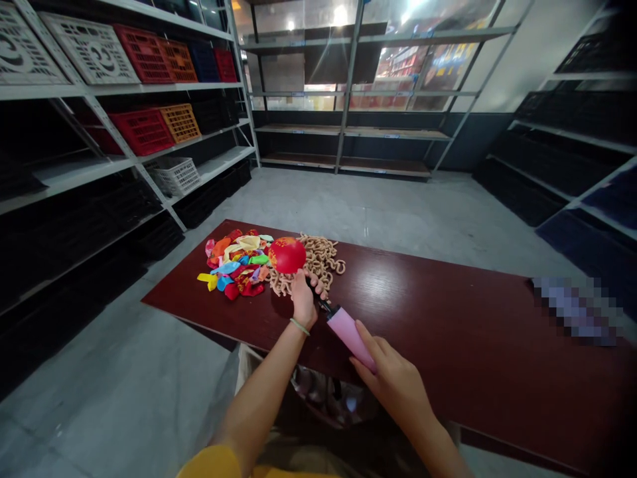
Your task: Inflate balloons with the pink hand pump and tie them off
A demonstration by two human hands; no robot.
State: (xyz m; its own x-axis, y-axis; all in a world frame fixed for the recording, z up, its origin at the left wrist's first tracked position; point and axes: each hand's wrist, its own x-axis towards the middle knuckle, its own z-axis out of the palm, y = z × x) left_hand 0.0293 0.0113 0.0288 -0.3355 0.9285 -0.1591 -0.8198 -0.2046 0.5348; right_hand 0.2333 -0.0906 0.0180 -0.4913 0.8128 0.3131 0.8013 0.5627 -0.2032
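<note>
A small red balloon [287, 255] with yellow print, partly inflated, sits at the black nozzle end of a pink hand pump [351, 337]. My left hand [304, 296] is closed round the black end, just below the balloon. The pump's pink barrel lies in the grip of my right hand [385, 365], nearer my body. Behind and beside the balloon is a heap of tan, curled pieces [322, 255]. Left of it lies a pile of limp balloons [239, 260] in red, yellow, blue, green and other colours.
The dark red table [428, 299] spans the front, with a pixelated item [574, 309] at its right end. An open bag hangs below the near edge. Shelves with crates [146, 129] stand left; other racks [343, 133] stand behind and right.
</note>
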